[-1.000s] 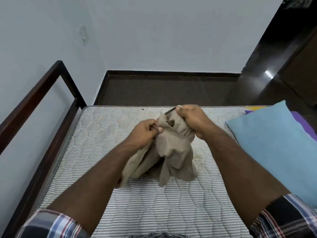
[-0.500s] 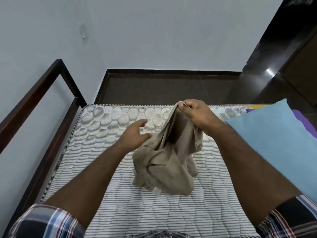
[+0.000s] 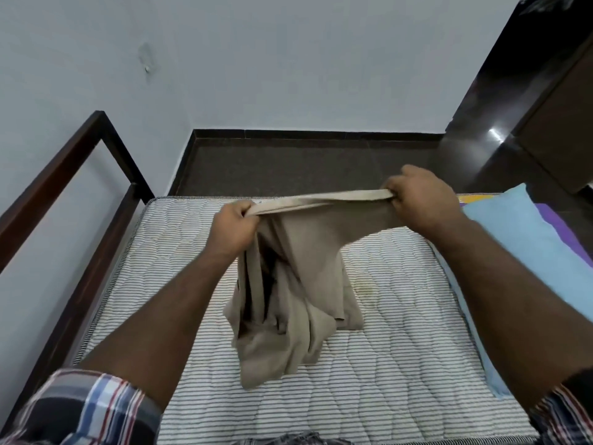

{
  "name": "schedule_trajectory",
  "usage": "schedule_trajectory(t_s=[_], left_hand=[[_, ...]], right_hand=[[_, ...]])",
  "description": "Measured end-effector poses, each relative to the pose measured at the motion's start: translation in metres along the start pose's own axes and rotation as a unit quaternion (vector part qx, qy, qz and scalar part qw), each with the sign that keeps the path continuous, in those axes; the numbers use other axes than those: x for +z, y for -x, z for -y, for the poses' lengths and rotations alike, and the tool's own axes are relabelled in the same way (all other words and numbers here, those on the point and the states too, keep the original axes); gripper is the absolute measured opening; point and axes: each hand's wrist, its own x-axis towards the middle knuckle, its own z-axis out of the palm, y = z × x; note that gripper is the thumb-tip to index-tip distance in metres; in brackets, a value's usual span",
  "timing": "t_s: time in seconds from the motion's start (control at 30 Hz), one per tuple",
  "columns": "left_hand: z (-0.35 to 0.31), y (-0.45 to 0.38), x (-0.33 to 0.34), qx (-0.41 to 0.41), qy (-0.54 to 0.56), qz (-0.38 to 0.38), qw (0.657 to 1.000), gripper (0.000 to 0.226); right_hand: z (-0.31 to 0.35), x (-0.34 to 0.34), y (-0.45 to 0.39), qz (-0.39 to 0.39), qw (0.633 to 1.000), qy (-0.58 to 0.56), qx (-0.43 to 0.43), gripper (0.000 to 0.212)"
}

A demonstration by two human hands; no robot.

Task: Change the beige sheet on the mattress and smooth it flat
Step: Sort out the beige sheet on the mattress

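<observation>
Since half a second ago: left hand (image 3: 232, 227), then free with fingers spread beside the cloth, has closed on the beige sheet (image 3: 290, 285); right hand (image 3: 425, 200) has drawn away to the right, and the edge between the two hands is now pulled into a taut band. Left hand: fingers curled, gripping one end of that edge. Right hand: fingers and thumb curled round the other end, slightly higher and farther from the camera. Remaining sheet hangs bunched below the band in loose folds; lower end rests on the middle of the striped mattress (image 3: 401, 348). Mattress otherwise bare, quilted. Light blue pillow (image 3: 526, 252) lies on the mattress's right edge, apart from the sheet. Dark wooden bed frame (image 3: 80, 175) runs along the mattress's left side, next to the wall.
</observation>
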Motion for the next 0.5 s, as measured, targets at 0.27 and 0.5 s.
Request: schedule_trajectory(t_s=[0.27, 0.5], left_hand=[[-0.001, 0.004, -0.004, 0.036, -0.038, -0.05, 0.997, 0.015], [0.056, 0.024, -0.012, -0.06, -0.154, -0.03, 0.986, 0.008]], right_hand=[[0.007, -0.036, -0.028, -0.17, 0.942, -0.252, 0.144, 0.032], [0.016, -0.064, -0.032, -0.211, 0.742, -0.583, 0.257, 0.028]])
